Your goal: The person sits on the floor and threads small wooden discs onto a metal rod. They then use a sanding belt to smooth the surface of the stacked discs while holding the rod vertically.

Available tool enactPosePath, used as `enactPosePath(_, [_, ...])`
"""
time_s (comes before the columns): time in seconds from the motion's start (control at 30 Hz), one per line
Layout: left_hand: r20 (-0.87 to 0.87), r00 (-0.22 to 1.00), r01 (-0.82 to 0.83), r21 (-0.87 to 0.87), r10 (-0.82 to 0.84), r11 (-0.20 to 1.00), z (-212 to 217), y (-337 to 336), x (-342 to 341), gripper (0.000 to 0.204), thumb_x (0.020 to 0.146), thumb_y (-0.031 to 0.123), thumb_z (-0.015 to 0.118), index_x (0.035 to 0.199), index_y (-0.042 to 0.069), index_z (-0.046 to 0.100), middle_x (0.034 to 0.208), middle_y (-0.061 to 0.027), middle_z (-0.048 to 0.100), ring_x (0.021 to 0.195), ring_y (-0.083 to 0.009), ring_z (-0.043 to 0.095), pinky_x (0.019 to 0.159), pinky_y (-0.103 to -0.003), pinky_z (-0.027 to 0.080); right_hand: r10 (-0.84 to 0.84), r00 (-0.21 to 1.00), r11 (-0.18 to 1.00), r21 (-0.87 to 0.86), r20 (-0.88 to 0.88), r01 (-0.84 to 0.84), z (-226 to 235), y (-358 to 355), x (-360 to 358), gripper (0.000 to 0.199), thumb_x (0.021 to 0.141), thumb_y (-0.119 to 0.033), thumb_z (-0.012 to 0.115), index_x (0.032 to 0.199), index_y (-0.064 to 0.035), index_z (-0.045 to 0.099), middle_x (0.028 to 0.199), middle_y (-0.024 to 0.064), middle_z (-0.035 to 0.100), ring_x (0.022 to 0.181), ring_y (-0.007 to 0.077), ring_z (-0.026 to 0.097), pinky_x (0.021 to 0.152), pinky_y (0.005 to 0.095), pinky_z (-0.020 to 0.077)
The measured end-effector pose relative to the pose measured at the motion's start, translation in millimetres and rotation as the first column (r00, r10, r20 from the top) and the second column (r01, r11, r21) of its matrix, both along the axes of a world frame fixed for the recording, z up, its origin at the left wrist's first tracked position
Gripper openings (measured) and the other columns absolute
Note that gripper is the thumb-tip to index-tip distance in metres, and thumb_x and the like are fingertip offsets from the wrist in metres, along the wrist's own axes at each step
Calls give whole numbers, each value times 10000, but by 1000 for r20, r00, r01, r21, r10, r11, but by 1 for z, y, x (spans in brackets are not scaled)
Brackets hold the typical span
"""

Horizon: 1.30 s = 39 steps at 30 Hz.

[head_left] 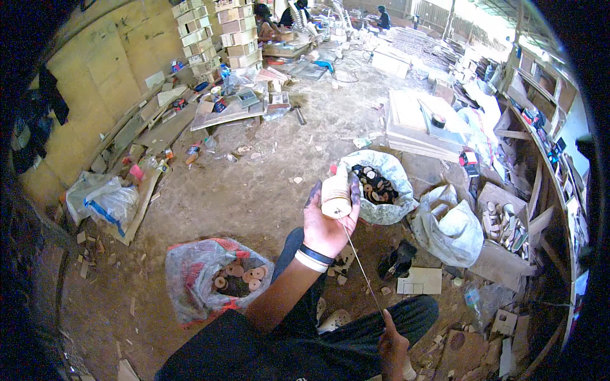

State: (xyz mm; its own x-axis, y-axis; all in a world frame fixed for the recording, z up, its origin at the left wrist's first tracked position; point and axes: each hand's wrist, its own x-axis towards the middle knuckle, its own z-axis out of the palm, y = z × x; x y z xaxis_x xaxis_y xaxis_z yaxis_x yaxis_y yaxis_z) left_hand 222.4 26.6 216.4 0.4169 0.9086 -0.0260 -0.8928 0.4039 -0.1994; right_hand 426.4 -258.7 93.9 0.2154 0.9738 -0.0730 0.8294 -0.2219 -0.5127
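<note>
My left hand (325, 227) is raised in front of me, fingers wrapped round a short stack of pale round wooden discs (335, 195). From a dark spot on the end of the stack, a thin straight rod or wire (361, 265) runs down to my right hand (393, 348). That hand is closed on the rod's lower end, beside my bent knee. Just beyond the stack stands an open white sack (404, 184) with dark and pale discs inside. A grey and red sack (184, 279) to my left holds more pale discs with center holes.
A bunched white sack (450, 232) and a box of wood offcuts (508, 197) stand to the right. Flat boards (419, 124) lie farther back. Tall stacks of wooden boxes (240, 32) rise at far left. Several people (298, 14) sit at the back.
</note>
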Motion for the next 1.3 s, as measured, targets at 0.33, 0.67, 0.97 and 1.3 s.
enactPosePath(0.33, [-500,700,-316,423,510,849,-1,-5,7,466,1025,521,453,1198,102,560,1137,-102,655,878,-206,649,756,-354,542,32,999,996,79,-3,-32,3,9,0,898,712,91,591,1490,-334,452,538,108,477,452,271,515,474,420,420])
enactPosePath(0.67, [-242,762,-96,875,601,475,-60,-71,97,414,1033,321,503,1369,82,468,1197,-116,568,1065,-248,583,841,-324,488,-239,878,938,136,-414,320,6,5,8,528,901,-8,581,1411,-141,561,619,7,500,524,101,454,505,278,381])
enactPosePath(0.97, [-396,668,511,860,630,-1,30,-153,131,191,967,191,571,1080,60,652,1046,-138,646,1049,-348,608,919,-438,471,-186,976,786,579,-111,216,-6,-65,101,232,1006,-91,530,1183,37,605,912,90,637,845,182,596,759,344,496])
enactPosePath(1.3, [-303,757,440,891,579,-110,89,-194,180,198,943,186,585,839,19,604,752,-194,612,752,-402,634,681,-499,474,-468,874,803,475,129,360,60,-140,104,217,1022,-114,531,1146,54,586,947,107,642,870,181,594,804,362,496])
